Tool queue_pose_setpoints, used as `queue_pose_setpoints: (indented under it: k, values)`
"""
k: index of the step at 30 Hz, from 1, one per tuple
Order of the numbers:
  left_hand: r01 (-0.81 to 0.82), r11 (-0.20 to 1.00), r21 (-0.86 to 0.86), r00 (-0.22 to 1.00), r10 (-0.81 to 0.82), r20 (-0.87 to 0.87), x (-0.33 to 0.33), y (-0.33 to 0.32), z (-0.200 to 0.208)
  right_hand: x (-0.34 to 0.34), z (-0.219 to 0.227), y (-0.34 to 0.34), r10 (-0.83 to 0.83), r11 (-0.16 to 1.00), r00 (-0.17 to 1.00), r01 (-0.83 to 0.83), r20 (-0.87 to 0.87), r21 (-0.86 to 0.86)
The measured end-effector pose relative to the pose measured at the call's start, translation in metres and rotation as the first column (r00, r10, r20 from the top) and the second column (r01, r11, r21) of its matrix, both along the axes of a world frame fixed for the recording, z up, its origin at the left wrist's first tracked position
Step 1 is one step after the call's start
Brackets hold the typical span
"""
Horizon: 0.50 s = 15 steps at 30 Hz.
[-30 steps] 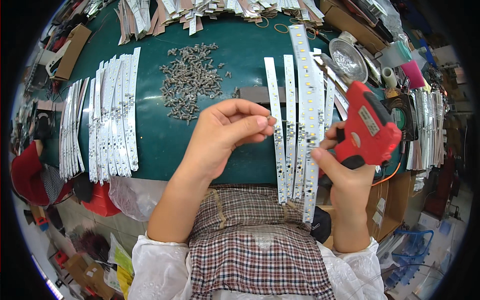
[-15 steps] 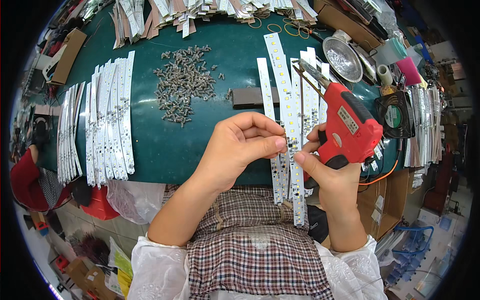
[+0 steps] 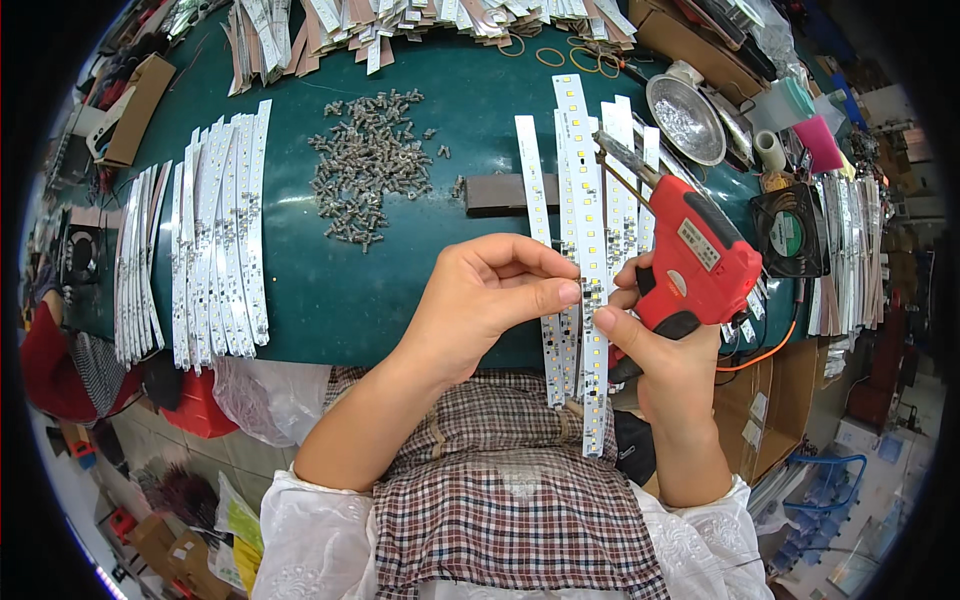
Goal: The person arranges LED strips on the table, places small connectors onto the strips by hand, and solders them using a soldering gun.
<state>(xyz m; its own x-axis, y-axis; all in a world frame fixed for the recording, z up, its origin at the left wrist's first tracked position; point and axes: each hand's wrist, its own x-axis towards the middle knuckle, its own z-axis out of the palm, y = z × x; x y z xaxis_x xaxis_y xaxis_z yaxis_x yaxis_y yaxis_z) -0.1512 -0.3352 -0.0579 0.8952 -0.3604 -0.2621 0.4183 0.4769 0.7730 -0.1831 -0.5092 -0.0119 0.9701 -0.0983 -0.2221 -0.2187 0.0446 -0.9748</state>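
Observation:
A long white LED strip (image 3: 588, 220) stands lengthwise in front of me, its near end over my checked apron. My right hand (image 3: 655, 340) is closed round a red soldering gun (image 3: 703, 250), and its thumb and fingertips also grip the strip's right edge. The gun's dark tip points up and left, above other strips. At the strip's left edge, thumb and forefinger of my left hand (image 3: 490, 300) are pinched together beside the dark parts at mid-strip. Whatever lies between those fingertips is too small to make out.
Small metal parts (image 3: 365, 165) lie heaped on the green table (image 3: 430, 110). LED strips (image 3: 215, 240) are laid out at left, and several more (image 3: 535, 170) lie under my hands. A dark block (image 3: 495, 195), a metal bowl (image 3: 686, 118) and a fan (image 3: 790, 230) are nearby.
The held LED strip has turned, its far end swinging right and its near end slightly left. Both hands and the soldering gun have barely shifted.

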Motion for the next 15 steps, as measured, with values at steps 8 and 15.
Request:
queue_pose_setpoints:
  k: [8, 15]
  values:
    - [0.015, 1.000, 0.006, 0.999, -0.015, -0.039, 0.0010, -0.0011, 0.0005, -0.0002, -0.0028, -0.0003, -0.027, 0.999, 0.999, 0.026, 0.032, 0.025]
    - [0.025, 0.999, -0.023, 0.999, -0.026, -0.037, 0.0013, -0.0007, -0.0028, 0.0001, -0.0037, -0.0024, -0.021, 0.998, 1.000, 0.020, 0.005, 0.062]
